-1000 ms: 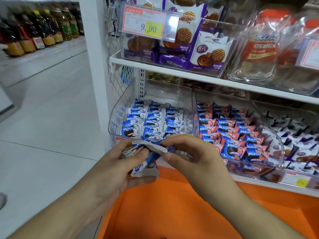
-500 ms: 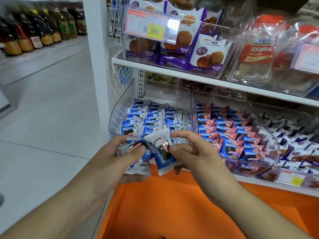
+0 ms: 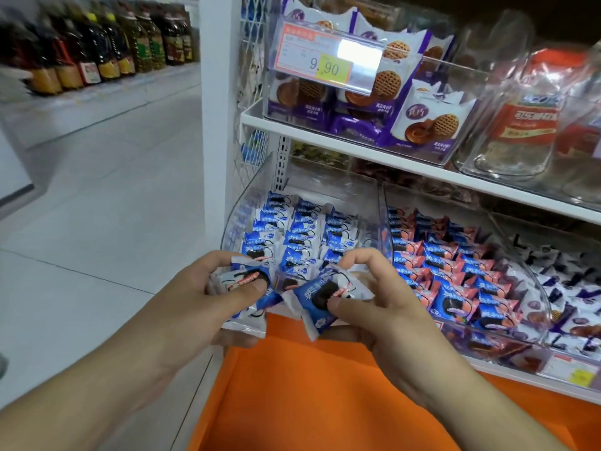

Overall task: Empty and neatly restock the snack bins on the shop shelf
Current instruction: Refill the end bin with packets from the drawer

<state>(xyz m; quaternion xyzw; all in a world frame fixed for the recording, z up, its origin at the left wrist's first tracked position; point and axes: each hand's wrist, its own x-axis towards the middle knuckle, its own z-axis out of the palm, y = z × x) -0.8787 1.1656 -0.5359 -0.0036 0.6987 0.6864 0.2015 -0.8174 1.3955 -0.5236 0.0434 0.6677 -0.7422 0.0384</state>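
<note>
The white shelf unit [image 3: 374,151] filled the right of the view, its upper level carrying a clear bin of purple biscuit packs [image 3: 419,125] behind a price tag [image 3: 328,60], with big clear jars [image 3: 517,118] further right. To the far left, a row of oil bottles [image 3: 97,50] stood across the tiled aisle.

On the lower level sat three clear bins side by side. The left bin [image 3: 247,206] held blue cookie packs [image 3: 302,229] lined up in neat rows, front to back. The middle bin [image 3: 383,216] held pink-and-blue packs [image 3: 455,265], likewise in rows; the right one held white-and-purple packs [image 3: 572,288], looser. An orange surface [image 3: 325,385] lay near, under the hands (a crate or a shelf base, cannot tell which).

Hands, near and centre, just in front of the left bin. The left hand [image 3: 195,297] gripped a small bundle of blue packs [image 3: 247,288], thumb pressed over the top one. The right hand [image 3: 383,301] pinched a single blue pack [image 3: 322,297] between thumb and curled fingers.

Change over the last second: then both hands met on one bunched cluster; now they had drawn slightly apart and one pack had been peeled off into the right hand, face up. My reading: restocking the left bin was well along, and this separated pack was ready to go into the near row, where space remained.
</note>
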